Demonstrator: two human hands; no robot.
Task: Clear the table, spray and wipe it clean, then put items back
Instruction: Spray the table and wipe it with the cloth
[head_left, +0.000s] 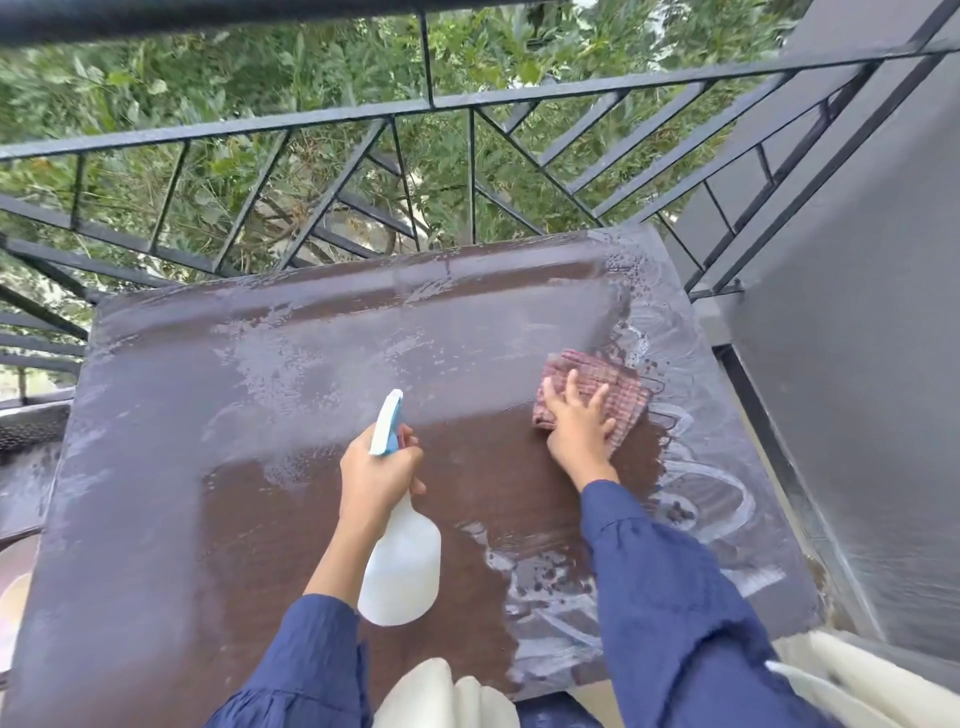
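A dark brown table (218, 415) fills the view, its top wet and streaked with soapy smears. My left hand (376, 475) grips the neck of a white spray bottle (402, 566) with a blue and white nozzle, held above the table's middle. My right hand (582, 431) lies flat, fingers spread, on a folded pink checked cloth (618, 387) that rests on the table's right side. Both arms wear blue sleeves.
A black metal railing (467, 109) runs just behind the table, with green trees beyond it. A grey wall (857, 364) stands close on the right. Cream fabric (441, 696) shows at the table's near edge.
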